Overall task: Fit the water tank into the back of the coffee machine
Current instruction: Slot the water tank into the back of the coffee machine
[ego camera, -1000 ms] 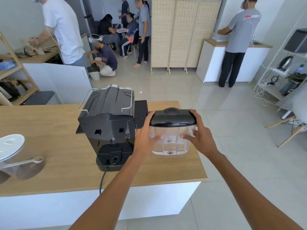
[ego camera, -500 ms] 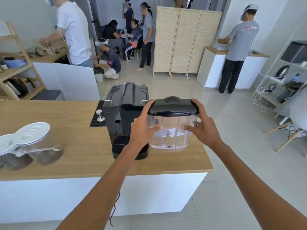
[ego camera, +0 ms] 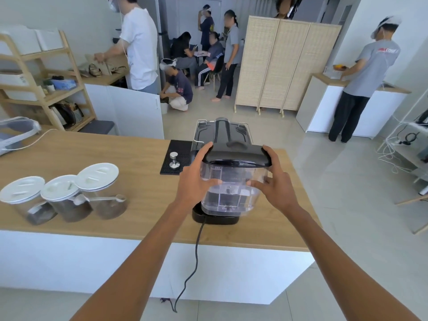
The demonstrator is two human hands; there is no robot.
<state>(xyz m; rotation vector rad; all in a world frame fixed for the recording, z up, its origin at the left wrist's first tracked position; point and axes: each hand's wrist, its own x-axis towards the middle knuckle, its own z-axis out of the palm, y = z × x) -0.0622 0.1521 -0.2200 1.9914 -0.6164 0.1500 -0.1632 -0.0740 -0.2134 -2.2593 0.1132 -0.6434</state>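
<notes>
The clear water tank (ego camera: 231, 191) with a black lid is held in the air by both hands. My left hand (ego camera: 195, 179) grips its left side, thumb up on the lid. My right hand (ego camera: 274, 184) grips the right side the same way. The tank hangs directly over the back of the black coffee machine (ego camera: 222, 133), which stands on the wooden counter (ego camera: 139, 163). The tank hides most of the machine's back; only the machine's top and its black rear base (ego camera: 215, 218) show.
Three lidded jars (ego camera: 62, 193) with a scoop stand at the counter's left. A metal tamper (ego camera: 173, 161) sits on a black mat left of the machine. The power cord (ego camera: 196, 251) drops over the front edge. Several people stand beyond the counter.
The tank has moved left from beside the machine to over its back. The view has shifted, so the machine sits more to the centre and the jars have come into sight.
</notes>
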